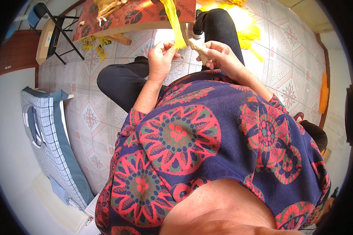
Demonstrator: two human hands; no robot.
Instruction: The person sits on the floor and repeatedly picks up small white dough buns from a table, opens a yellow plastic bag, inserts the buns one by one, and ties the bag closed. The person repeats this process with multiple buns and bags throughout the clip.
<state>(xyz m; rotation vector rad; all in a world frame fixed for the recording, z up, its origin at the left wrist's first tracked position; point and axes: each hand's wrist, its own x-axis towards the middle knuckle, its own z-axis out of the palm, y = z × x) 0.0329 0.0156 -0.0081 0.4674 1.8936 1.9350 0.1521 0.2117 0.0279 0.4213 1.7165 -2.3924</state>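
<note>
Between the fingers of my left hand (162,57) is the lower end of a yellow mesh strip (174,28), which hangs from the near edge of the red printed board table (141,14). To the right, my right hand (219,57) grips a pale, knobbly piece (197,48); its material I cannot tell. The two hands are apart, above the floor and in front of my lap. A tan, stringy bundle (107,8) lies on the table at the left.
Bright yellow mesh (247,26) is heaped on the tiled floor at the right. Yellow scraps (98,48) lie under the table. A folding chair (58,36) with a cardboard box stands left; a bed with checked bedding (47,129) is lower left. Another person's leg (314,135) shows at right.
</note>
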